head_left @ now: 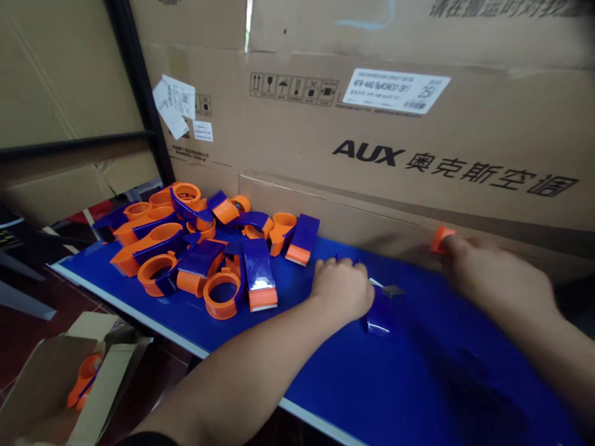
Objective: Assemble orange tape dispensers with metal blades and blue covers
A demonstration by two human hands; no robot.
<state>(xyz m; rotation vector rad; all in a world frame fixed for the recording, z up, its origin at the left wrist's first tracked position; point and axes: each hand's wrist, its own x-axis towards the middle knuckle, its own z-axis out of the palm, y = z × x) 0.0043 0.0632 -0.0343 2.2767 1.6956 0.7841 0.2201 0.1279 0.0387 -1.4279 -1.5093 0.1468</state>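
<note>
My left hand (343,288) is closed over a dark blue plastic tape dispenser part (380,317), low over the table; most of the part is hidden under the fingers. Beside its thumb side a small grey metal-looking piece (393,290) shows, and I cannot tell whether it is attached. Off to the right, my right hand (488,272) pinches a small orange plastic piece (440,239) in front of the carton. Several orange and blue tape dispensers (260,266) lie heaped to the left of my left hand, the nearest with a white toothed edge.
A blue tabletop (344,378) with a pale front edge lies under my hands. Behind it stands a large printed carton (288,142). On the floor at lower left, an open cardboard box (106,396) holds orange and blue pieces. A black frame post (139,80) rises at left.
</note>
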